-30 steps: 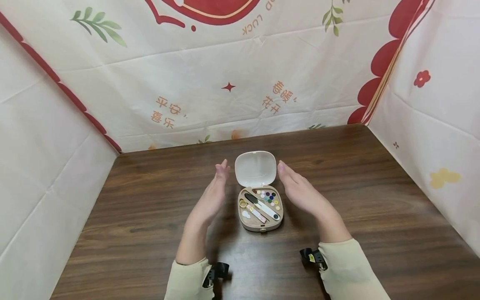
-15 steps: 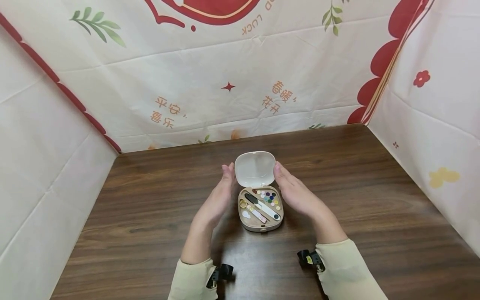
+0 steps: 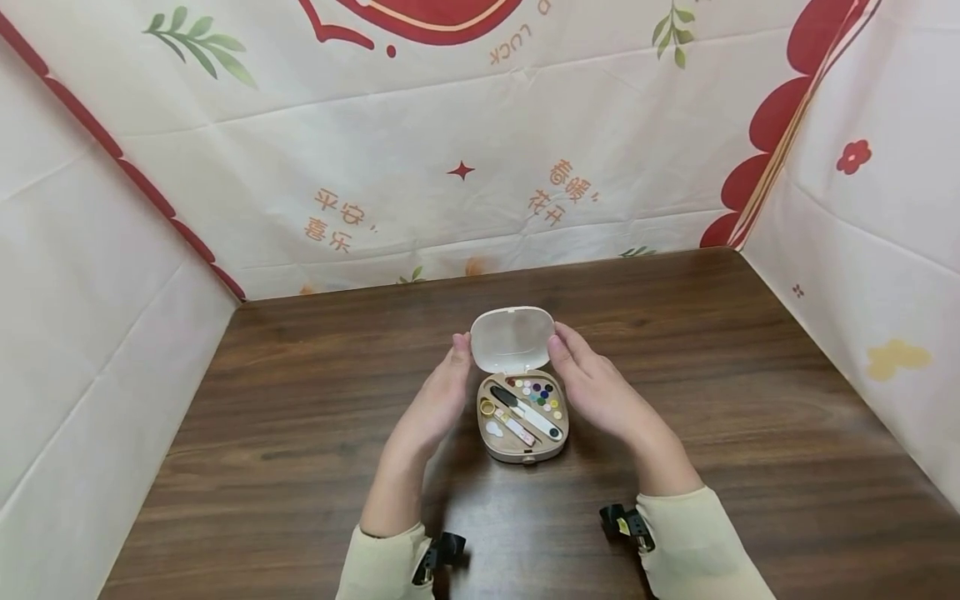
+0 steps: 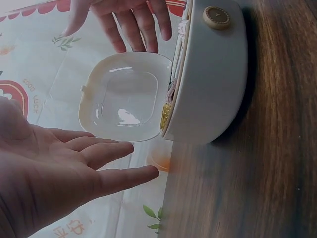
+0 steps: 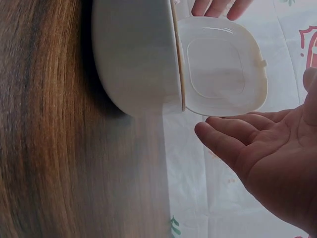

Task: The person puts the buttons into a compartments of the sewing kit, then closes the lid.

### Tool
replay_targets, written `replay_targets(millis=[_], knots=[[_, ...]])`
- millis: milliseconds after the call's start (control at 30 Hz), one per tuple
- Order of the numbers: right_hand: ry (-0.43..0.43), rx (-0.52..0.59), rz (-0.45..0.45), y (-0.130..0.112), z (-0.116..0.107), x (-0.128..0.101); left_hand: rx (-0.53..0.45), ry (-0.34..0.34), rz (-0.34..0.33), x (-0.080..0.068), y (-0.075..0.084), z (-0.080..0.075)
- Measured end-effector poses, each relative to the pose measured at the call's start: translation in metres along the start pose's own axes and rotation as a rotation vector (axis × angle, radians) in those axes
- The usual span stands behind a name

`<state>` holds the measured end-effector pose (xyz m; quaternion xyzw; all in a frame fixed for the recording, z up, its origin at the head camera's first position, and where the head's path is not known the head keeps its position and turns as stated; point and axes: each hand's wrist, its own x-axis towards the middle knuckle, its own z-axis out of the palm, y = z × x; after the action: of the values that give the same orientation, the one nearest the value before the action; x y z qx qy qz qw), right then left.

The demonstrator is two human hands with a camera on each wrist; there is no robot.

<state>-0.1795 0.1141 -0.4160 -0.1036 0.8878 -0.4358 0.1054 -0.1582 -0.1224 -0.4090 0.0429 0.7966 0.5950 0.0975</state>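
Note:
A small beige sewing box (image 3: pixel 517 456) sits on the table, its white lid (image 3: pixel 512 340) standing up at the back. My left hand (image 3: pixel 435 400) is at the lid's left edge, fingers stretched out, as the left wrist view also shows. On the other side my right hand (image 3: pixel 596 392) has its straight fingers at the lid's right edge. Inside the box lie several coloured buttons (image 3: pixel 542 400), a slim white tool with a black end (image 3: pixel 536 419), a gold ring (image 3: pixel 487 407) and a pink patterned strip (image 3: pixel 517 429). A round clasp (image 4: pixel 217 17) shows on the box front.
The dark wood table (image 3: pixel 300 467) extends around the box. White printed cloth (image 3: pixel 420 133) hangs behind it and at both sides. Black camera mounts (image 3: pixel 438 557) are strapped at the sleeves.
Both hands have come inward to the lid's side edges, from a small distance away. The lid's top edge now appears slightly lower, tipped a little toward the box. The box base stays put.

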Motion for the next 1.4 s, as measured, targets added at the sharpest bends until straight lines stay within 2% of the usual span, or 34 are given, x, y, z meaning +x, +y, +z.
replay_targets(millis=[233,467,700,833,1100,1400], knots=[[-0.018,0.003,-0.040,0.001,0.001,-0.002,0.019,0.007,-0.003,-0.004,-0.001,0.001],[0.027,-0.003,-0.072,0.003,0.001,-0.006,-0.018,0.002,0.027,-0.007,-0.002,0.002],[0.034,0.012,-0.092,0.002,0.001,-0.011,-0.012,0.021,0.004,-0.012,0.001,0.004],[0.036,0.018,-0.093,0.002,0.002,-0.015,-0.010,0.026,0.014,-0.014,-0.001,0.005],[0.021,0.104,-0.101,0.003,0.003,-0.022,-0.009,0.107,0.056,-0.018,-0.006,0.009],[0.074,0.069,-0.103,0.002,0.005,-0.026,-0.030,0.216,0.098,-0.021,-0.012,0.011]])
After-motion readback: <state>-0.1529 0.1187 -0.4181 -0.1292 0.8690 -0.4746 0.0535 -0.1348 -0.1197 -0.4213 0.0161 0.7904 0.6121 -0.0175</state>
